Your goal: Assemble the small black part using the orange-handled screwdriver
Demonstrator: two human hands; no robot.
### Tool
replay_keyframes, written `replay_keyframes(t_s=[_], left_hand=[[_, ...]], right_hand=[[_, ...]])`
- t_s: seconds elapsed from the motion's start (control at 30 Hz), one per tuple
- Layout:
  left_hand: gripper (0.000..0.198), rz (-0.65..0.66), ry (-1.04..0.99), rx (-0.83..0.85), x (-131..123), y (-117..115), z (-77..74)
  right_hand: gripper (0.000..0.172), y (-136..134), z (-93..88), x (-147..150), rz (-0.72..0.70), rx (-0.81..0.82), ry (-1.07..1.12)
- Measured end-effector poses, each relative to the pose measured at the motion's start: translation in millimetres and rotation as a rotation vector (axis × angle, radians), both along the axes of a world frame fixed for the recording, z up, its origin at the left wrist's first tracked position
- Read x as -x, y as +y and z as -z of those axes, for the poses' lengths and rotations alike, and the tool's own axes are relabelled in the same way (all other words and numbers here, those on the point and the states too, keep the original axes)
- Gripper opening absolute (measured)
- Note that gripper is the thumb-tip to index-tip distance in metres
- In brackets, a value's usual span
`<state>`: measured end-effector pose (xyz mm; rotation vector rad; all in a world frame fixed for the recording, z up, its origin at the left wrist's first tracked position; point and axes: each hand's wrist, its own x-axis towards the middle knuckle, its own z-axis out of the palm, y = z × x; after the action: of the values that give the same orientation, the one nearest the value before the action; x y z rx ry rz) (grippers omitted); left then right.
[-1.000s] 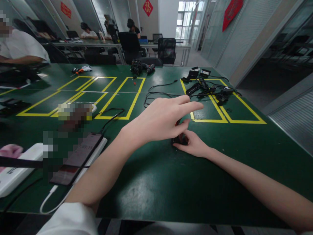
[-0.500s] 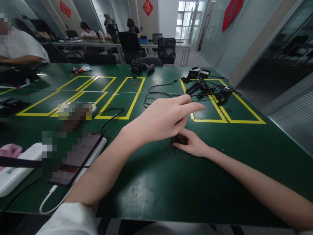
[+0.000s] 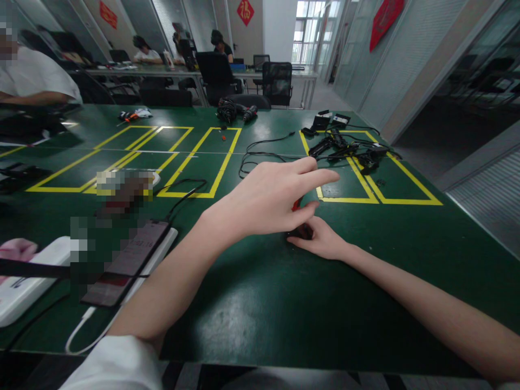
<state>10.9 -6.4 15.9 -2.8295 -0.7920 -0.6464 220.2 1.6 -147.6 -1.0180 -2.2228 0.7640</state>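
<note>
My left hand (image 3: pixel 276 195) is above my right hand, its fingers bent around a red tool handle (image 3: pixel 297 204). Only a small piece of that handle shows beneath the fingers, and its tip is hidden. One finger of this hand points out to the right. On the table, my right hand (image 3: pixel 320 238) pinches a small black part (image 3: pixel 303 232) between thumb and fingers. My left hand covers much of the part, so its shape cannot be made out. The red handle is just above the black part; whether they touch is hidden.
To the left, a phone (image 3: pixel 136 246) lies by a white power strip (image 3: pixel 36 281) with cables. Black parts and cables (image 3: pixel 337 146) are piled at the right, within yellow tape outlines. A power drill (image 3: pixel 249 113) lies at the far edge. A person (image 3: pixel 36 76) sits at left.
The fingers of my left hand have shifted slightly, the lower ones moving right, and the red handle now shows. My right hand stays in place with the black part.
</note>
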Motion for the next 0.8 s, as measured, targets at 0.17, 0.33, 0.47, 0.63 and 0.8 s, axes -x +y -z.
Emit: replay_keyframes(t_s=[0.17,0.33,0.47,0.63,0.8], left_hand=[[0.043,0.013,0.004,0.006,-0.3,-0.2,-0.5],[0.048,0.022,0.0,-0.015,-0.9,-0.1,-0.5],[0.046,-0.002,0.001,-0.011,-1.0,-0.8,-1.0],[0.049,0.013,0.014,-0.012,-1.0,-1.1,-1.4],[0.046,0.01,0.003,-0.019,-1.0,0.9,0.0]], right_hand=[[0.027,0.4,1.3,0.5,-0.032,-0.007,0.02],[0.022,0.2,-1.8,1.1,-0.049,-0.028,0.007],[0.028,0.0,-0.3,0.4,0.002,-0.006,-0.021],[0.03,-0.1,1.3,-0.3,0.017,0.018,-0.011],[0.027,1.1,0.4,0.0,-0.027,-0.013,0.022]])
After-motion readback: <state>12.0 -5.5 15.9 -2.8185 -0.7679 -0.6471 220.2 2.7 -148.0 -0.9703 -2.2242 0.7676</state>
